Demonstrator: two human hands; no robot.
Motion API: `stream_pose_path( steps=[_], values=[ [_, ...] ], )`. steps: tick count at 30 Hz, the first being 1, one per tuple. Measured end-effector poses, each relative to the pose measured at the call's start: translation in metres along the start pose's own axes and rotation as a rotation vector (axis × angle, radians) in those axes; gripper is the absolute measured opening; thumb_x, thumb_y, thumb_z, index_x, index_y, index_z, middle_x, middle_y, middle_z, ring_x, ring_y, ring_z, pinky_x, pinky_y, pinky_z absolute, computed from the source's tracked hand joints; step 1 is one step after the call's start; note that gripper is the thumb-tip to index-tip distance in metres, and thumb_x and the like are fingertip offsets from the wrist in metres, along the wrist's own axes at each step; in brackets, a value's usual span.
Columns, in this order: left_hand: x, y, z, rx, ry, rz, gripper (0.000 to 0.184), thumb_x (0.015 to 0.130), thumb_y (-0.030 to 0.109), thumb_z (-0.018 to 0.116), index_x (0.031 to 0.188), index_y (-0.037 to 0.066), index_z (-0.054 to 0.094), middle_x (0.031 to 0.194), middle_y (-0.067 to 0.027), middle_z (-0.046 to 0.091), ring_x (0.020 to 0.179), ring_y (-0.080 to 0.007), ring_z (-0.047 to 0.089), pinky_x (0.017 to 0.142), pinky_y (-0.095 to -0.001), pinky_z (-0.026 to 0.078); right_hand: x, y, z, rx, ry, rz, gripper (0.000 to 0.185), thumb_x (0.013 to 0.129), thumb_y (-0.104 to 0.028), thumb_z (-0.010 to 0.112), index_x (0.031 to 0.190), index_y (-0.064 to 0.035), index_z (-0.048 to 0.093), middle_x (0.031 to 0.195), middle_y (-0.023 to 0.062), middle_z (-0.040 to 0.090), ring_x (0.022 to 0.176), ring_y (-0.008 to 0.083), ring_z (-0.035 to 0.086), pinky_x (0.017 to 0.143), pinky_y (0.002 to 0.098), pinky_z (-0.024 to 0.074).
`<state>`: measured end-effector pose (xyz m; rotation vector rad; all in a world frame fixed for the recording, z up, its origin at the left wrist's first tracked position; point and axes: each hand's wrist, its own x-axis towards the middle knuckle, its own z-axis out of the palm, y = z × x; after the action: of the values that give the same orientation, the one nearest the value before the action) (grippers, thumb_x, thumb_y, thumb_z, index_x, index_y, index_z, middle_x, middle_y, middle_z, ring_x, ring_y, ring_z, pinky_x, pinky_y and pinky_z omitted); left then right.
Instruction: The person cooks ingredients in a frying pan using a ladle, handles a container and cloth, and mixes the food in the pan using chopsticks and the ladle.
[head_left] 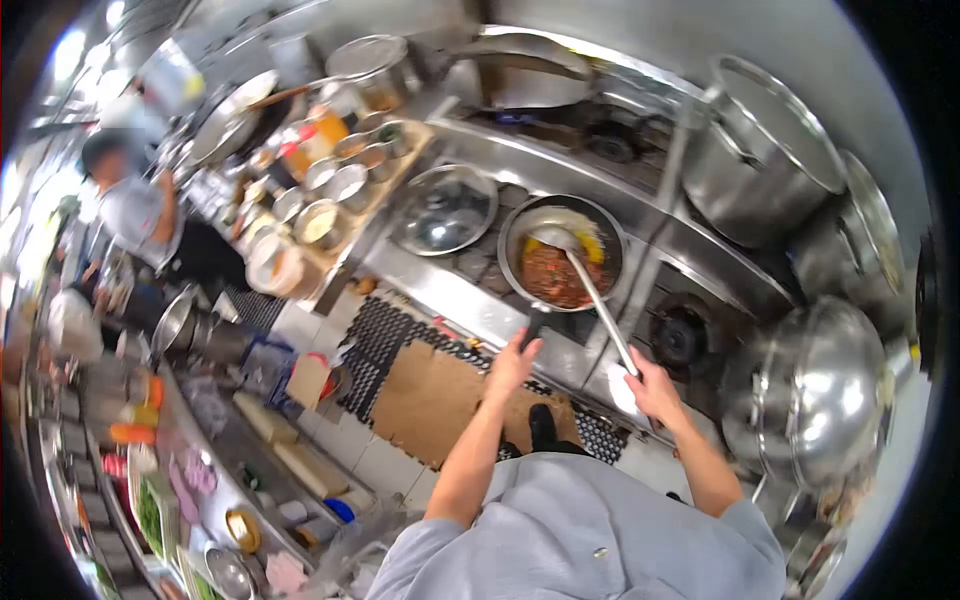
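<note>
My left hand [513, 366] is closed around the dark handle [535, 322] of a frying pan [619, 262] on the stove. Reddish-brown chopped food [553, 277] lies in the pan, with yellow liquid or oil beside it. In my right hand [655, 386] is the long pale handle of a ladle [594, 296], slanting down to the left. Its rounded head rests in the pan among the food, partly covered, and I cannot make out what it holds. Left of the pan sits a round metal lid [445, 210] with a knob.
Large steel pots [765, 150] and a big domed steel vessel [810, 395] stand at the right. Bowls and bottles of seasoning fill a counter [335, 270] at the left. Another person [145, 215] stands beyond it. Cardboard [415, 405] covers the floor mat near my feet.
</note>
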<state>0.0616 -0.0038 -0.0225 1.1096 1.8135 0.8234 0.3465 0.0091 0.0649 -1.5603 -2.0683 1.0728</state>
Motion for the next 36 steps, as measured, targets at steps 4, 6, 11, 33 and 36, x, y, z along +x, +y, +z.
stream_pose_path(
  steps=[4, 6, 11, 33, 36],
  values=[
    [-0.006, 0.005, -0.003, 0.014, 0.031, -0.019, 0.057, 0.089, 0.043, 0.060, 0.133, 0.008, 0.049, 0.119, -0.0222, 0.059, 0.114, -0.0353, 0.055, 0.095, -0.0388, 0.043, -0.036, -0.009, -0.013, -0.037, -0.073, -0.009, 0.056, 0.083, -0.007, 0.060, 0.137, -0.0047, 0.044, 0.090, 0.0209, 0.066, 0.066, 0.0204, 0.058, 0.067, 0.0326, 0.0486],
    [-0.007, 0.007, -0.008, 0.042, 0.025, -0.038, 0.056, 0.089, 0.043, 0.060, 0.133, 0.009, 0.050, 0.119, -0.0224, 0.060, 0.113, -0.0356, 0.056, 0.094, -0.0390, 0.044, -0.048, 0.002, -0.029, -0.094, 0.026, -0.186, 0.057, 0.083, -0.003, 0.061, 0.137, -0.0074, 0.045, 0.085, 0.0116, 0.066, 0.057, 0.0155, 0.055, 0.059, 0.0316, 0.0480],
    [0.005, -0.014, 0.005, -0.073, -0.003, 0.036, 0.058, 0.088, 0.042, 0.060, 0.134, 0.007, 0.048, 0.119, -0.0209, 0.061, 0.113, -0.0312, 0.058, 0.095, -0.0358, 0.044, -0.080, -0.079, -0.098, 0.094, -0.162, 0.321, 0.052, 0.087, -0.012, 0.062, 0.136, -0.0070, 0.046, 0.074, 0.0122, 0.064, 0.053, 0.0118, 0.054, 0.056, 0.0282, 0.0480],
    [-0.004, 0.017, -0.007, -0.061, -0.053, -0.158, 0.056, 0.088, 0.036, 0.064, 0.135, 0.010, 0.049, 0.074, -0.0104, 0.065, 0.058, -0.0169, 0.059, 0.059, -0.0324, 0.049, -0.023, -0.055, -0.091, 0.082, -0.166, 0.232, 0.057, 0.085, -0.016, 0.065, 0.138, -0.0086, 0.045, 0.066, 0.0101, 0.057, 0.050, 0.0106, 0.047, 0.053, 0.0296, 0.0441],
    [0.003, 0.009, -0.010, -0.046, -0.046, -0.130, 0.056, 0.087, 0.036, 0.064, 0.135, 0.011, 0.049, 0.072, -0.0088, 0.064, 0.056, -0.0151, 0.058, 0.053, -0.0312, 0.048, -0.016, -0.052, -0.090, 0.159, -0.084, 0.225, 0.055, 0.086, -0.015, 0.064, 0.137, -0.0062, 0.045, 0.069, 0.0148, 0.058, 0.053, 0.0102, 0.046, 0.055, 0.0293, 0.0444]
  ],
)
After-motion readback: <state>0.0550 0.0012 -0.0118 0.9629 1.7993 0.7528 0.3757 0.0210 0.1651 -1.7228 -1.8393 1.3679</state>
